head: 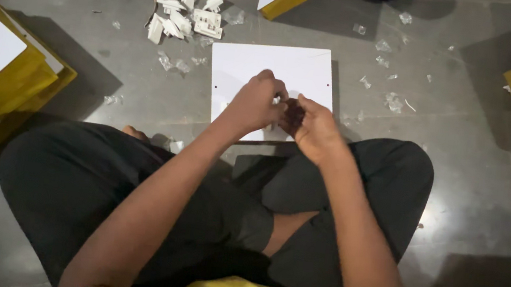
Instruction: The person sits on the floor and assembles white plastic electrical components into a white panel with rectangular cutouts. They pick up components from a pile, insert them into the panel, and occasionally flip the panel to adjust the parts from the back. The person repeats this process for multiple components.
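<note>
Both hands are brought together over the near edge of a flat white square panel (288,71) lying on the grey floor (466,184). Left hand (256,102) and right hand (314,127) are closed, fingertips meeting, on a small part that is mostly hidden; only a white sliver is seen between them. A heap of white plastic fittings (184,6) is seen beyond the panel's far left corner, and clear plastic scraps (393,101) are scattered off its right edge.
</note>
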